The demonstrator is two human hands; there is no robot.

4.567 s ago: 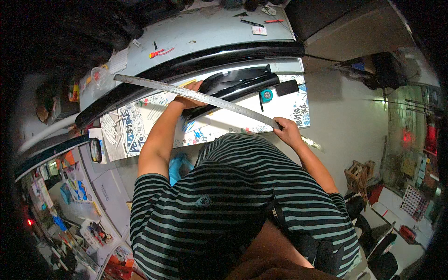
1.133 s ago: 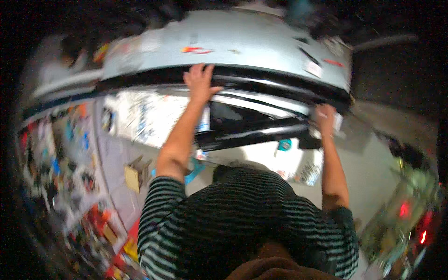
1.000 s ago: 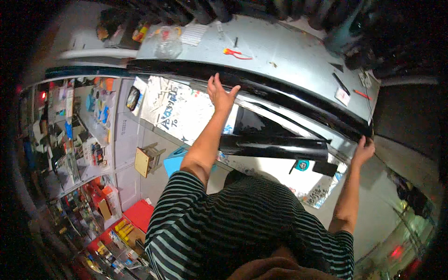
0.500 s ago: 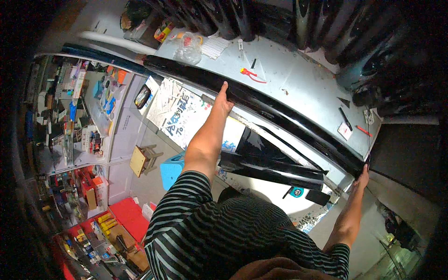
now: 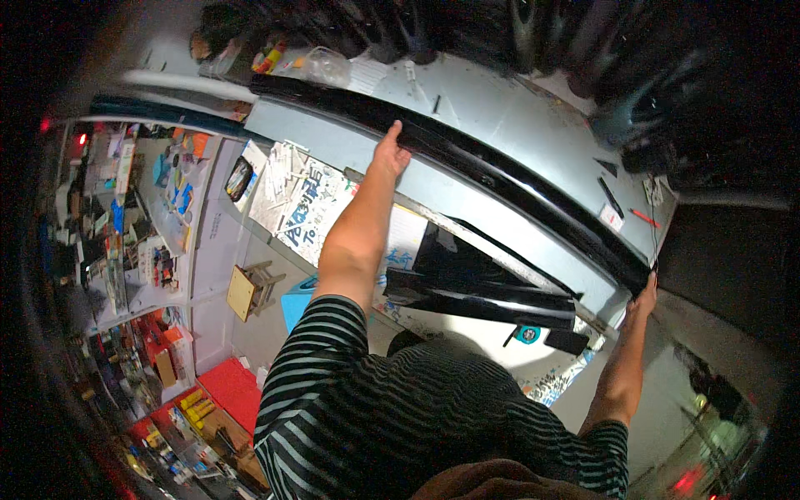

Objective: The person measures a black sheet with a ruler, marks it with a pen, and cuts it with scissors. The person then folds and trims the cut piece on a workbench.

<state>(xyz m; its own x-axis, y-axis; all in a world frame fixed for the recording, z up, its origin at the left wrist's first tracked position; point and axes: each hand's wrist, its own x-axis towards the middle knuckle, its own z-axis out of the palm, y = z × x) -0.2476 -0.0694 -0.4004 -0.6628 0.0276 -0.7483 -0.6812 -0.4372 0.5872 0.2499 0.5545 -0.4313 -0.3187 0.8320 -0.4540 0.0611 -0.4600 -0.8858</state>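
Note:
A long roll of glossy black film [image 5: 492, 171] lies slantwise along the grey bench [image 5: 350, 140], from the far left to the near right. My left hand [image 5: 392, 154] holds its near side left of the middle, thumb on top, the other fingers partly hidden. At the roll's right end, my right hand [image 5: 642, 298] grips the edge, with its fingers largely out of sight. Nearer my body, a shorter black roll [image 5: 483, 302] with a loose black sheet [image 5: 458, 254] lies on a white, written-on surface [image 5: 304, 200].
Beyond the roll lie a black-handled tool [image 5: 611, 197], a red pen-like stick [image 5: 646, 218] and a clear plastic bag [image 5: 327, 68]. Dark upright rolls [image 5: 400, 33] line the back. A teal tape measure [image 5: 527, 334] is near me; a wooden stool [image 5: 250, 287] and cluttered shelves [image 5: 125, 208] stand left.
Both hands have moved the long roll away from me across the bench. More bench surface shows on its near side, and the red pliers beyond it are no longer visible.

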